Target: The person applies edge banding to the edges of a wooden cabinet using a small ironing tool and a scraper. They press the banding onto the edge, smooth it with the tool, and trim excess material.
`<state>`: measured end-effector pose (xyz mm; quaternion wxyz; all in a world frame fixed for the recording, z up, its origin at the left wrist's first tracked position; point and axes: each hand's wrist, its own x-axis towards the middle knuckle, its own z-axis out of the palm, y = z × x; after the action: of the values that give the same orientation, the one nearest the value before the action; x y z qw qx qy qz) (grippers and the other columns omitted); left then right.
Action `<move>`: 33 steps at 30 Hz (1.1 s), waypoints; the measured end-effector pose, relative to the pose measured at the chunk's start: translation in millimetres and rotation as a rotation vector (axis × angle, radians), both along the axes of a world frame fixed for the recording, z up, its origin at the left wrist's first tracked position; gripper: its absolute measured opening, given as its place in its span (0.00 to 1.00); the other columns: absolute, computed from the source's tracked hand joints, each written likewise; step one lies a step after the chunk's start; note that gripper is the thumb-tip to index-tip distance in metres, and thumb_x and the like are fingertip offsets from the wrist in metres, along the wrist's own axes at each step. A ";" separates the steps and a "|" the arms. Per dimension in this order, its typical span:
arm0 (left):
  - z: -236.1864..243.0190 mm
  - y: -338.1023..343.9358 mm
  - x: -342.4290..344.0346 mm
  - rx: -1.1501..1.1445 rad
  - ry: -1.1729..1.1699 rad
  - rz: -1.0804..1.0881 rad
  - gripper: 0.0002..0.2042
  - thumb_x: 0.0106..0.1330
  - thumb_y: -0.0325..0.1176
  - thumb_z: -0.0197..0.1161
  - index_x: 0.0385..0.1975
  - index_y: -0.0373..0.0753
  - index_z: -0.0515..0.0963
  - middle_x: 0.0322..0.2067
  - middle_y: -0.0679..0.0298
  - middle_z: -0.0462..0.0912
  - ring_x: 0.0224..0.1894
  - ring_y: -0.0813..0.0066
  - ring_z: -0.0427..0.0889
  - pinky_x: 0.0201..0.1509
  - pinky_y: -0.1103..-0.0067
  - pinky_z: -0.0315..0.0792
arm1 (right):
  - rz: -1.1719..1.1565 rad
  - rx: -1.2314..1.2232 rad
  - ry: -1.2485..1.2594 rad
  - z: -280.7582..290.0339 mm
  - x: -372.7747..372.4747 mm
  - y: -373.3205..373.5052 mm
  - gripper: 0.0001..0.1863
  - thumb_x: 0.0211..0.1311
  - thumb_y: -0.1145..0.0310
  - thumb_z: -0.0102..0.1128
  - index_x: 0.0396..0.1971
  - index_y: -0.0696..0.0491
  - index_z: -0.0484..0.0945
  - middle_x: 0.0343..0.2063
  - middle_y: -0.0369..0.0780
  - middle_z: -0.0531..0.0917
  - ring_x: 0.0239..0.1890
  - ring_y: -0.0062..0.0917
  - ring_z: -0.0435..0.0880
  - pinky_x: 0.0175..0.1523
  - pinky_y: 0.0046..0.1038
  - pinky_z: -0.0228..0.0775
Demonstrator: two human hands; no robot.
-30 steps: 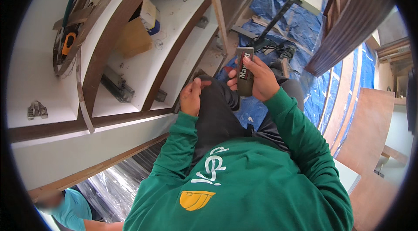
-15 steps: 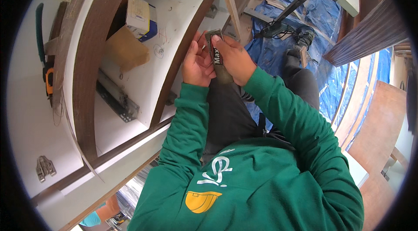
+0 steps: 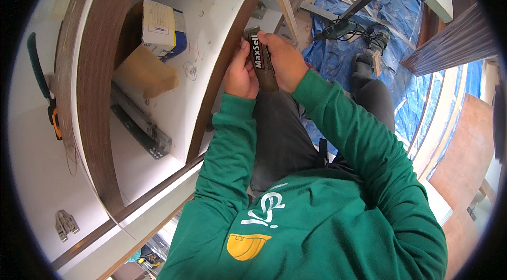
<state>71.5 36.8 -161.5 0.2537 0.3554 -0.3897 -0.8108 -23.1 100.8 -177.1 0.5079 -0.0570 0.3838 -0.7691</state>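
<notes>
Between my hands is a dark, flat, narrow packet point(image 3: 268, 77) with light lettering on a black label, held in front of the brown cabinet edge. My left hand point(image 3: 241, 75) grips its left side, thumb up near the top end and fingers partly hidden behind. On the other side my right hand point(image 3: 284, 61) holds it with the thumb at the upper right edge. What the fingertips do at the packet's far end is hard to make out.
On my left, the white cabinet holds an opened cardboard box point(image 3: 159, 29), metal drawer slides point(image 3: 138, 127) and a hinge point(image 3: 66, 225). An orange-handled tool point(image 3: 55, 120) lies further left. A corded power tool point(image 3: 338, 31) rests on blue sheeting point(image 3: 409, 50). Wooden panels point(image 3: 458, 145) stand at right.
The left fingers, spread beside the packet before, have closed onto it. Its label has turned to face me more, and the whole view has shifted slightly.
</notes>
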 end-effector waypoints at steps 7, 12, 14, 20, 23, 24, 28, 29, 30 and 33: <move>-5.7 -4.0 -14.3 -0.027 0.057 -0.038 0.21 0.76 0.41 0.51 0.60 0.32 0.72 0.56 0.60 0.80 0.58 0.69 0.78 0.64 0.72 0.70 | -0.016 0.047 0.495 -13.6 -9.8 0.4 0.15 0.73 0.64 0.49 0.42 0.60 0.81 0.38 0.49 0.83 0.42 0.38 0.83 0.49 0.33 0.72; -15.8 -12.5 -23.7 -0.084 0.107 -0.074 0.20 0.75 0.41 0.55 0.57 0.34 0.75 0.54 0.58 0.81 0.56 0.70 0.79 0.62 0.73 0.71 | 0.011 -0.034 0.229 -7.4 -18.7 2.2 0.17 0.75 0.60 0.50 0.40 0.59 0.80 0.34 0.44 0.82 0.38 0.26 0.81 0.46 0.29 0.71; -20.2 -15.5 -30.5 -0.176 0.080 -0.067 0.18 0.74 0.41 0.57 0.55 0.35 0.77 0.49 0.59 0.83 0.53 0.71 0.81 0.59 0.73 0.73 | -0.049 -0.014 0.307 -4.3 -20.0 4.7 0.18 0.75 0.57 0.51 0.39 0.58 0.80 0.33 0.40 0.82 0.37 0.21 0.80 0.45 0.27 0.70; -12.3 -10.6 -41.0 -0.083 -0.052 -0.096 0.17 0.73 0.47 0.59 0.44 0.38 0.80 0.37 0.63 0.85 0.35 0.75 0.84 0.39 0.78 0.78 | 0.051 0.054 0.000 8.9 -29.5 26.7 0.20 0.75 0.54 0.52 0.38 0.58 0.80 0.33 0.38 0.83 0.33 0.22 0.81 0.41 0.25 0.73; 3.9 -9.6 -38.6 0.019 -0.118 -0.213 0.20 0.75 0.51 0.54 0.41 0.38 0.79 0.34 0.64 0.85 0.27 0.79 0.83 0.26 0.82 0.75 | 0.174 -0.004 0.171 15.7 -34.5 41.4 0.21 0.75 0.54 0.50 0.39 0.59 0.79 0.31 0.40 0.84 0.28 0.23 0.83 0.36 0.25 0.77; 8.0 -6.4 -38.8 0.023 -0.183 -0.219 0.21 0.75 0.52 0.52 0.40 0.38 0.79 0.33 0.64 0.85 0.25 0.80 0.82 0.23 0.83 0.73 | 0.184 0.010 0.109 17.3 -34.4 45.1 0.21 0.75 0.54 0.50 0.39 0.59 0.79 0.30 0.40 0.84 0.27 0.23 0.83 0.35 0.25 0.78; 17.2 8.2 -42.1 0.003 -0.069 -0.154 0.23 0.76 0.52 0.49 0.42 0.35 0.80 0.32 0.63 0.85 0.20 0.84 0.79 0.14 0.84 0.68 | 0.245 -0.029 0.015 19.0 -36.4 56.1 0.25 0.77 0.52 0.45 0.42 0.62 0.78 0.32 0.43 0.84 0.30 0.27 0.84 0.38 0.28 0.80; 19.7 8.8 -39.7 -0.033 -0.058 -0.226 0.22 0.76 0.50 0.51 0.42 0.34 0.80 0.32 0.63 0.85 0.20 0.83 0.79 0.14 0.84 0.68 | 0.262 -0.023 0.028 18.6 -37.1 58.0 0.27 0.77 0.50 0.43 0.43 0.64 0.77 0.33 0.44 0.84 0.32 0.28 0.85 0.41 0.30 0.80; 21.6 9.6 -37.9 -0.069 -0.047 -0.298 0.20 0.75 0.48 0.53 0.42 0.33 0.80 0.32 0.62 0.85 0.20 0.83 0.79 0.13 0.84 0.68 | 0.256 -0.074 -0.008 18.1 -36.6 60.2 0.25 0.77 0.53 0.44 0.43 0.63 0.77 0.34 0.44 0.84 0.32 0.28 0.85 0.41 0.30 0.80; 26.9 11.4 -34.0 -0.152 -0.003 -0.423 0.16 0.72 0.41 0.60 0.43 0.32 0.80 0.31 0.61 0.85 0.19 0.82 0.79 0.11 0.82 0.69 | 0.246 -0.157 -0.053 16.8 -34.2 69.1 0.19 0.73 0.61 0.46 0.44 0.63 0.77 0.35 0.44 0.84 0.33 0.29 0.85 0.41 0.30 0.80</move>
<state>37.5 48.2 -134.6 0.1034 0.2464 -0.5161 -0.8137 -57.3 169.9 -160.3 0.6021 -0.1229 0.2992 -0.7300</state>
